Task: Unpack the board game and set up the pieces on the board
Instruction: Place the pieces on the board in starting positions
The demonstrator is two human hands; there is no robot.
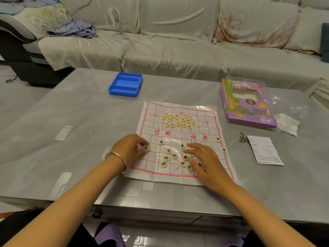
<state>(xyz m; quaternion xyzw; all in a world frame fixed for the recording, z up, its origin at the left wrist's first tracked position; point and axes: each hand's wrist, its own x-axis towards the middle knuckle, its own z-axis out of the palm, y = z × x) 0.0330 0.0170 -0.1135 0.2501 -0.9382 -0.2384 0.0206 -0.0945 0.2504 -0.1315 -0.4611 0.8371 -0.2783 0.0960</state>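
Note:
A white paper board (206,120) with a red grid lies on the grey table. Several cream discs with red characters (178,120) are bunched on its far half. Several discs with black characters (169,156) lie scattered on the near half. My left hand (130,148), a silver bangle on its wrist, pinches one black-marked disc (146,147) at the board's left edge. My right hand (204,158) lies flat with straight fingers over the near right part of the board, its fingertips touching discs there and partly hiding a few.
An open blue plastic case (125,84) sits at the far left of the table (71,122). The purple game box (247,102) in clear wrap lies far right, with crumpled tissue (288,124), metal rings (243,138) and a printed leaflet (265,150) nearer. A sofa stands behind.

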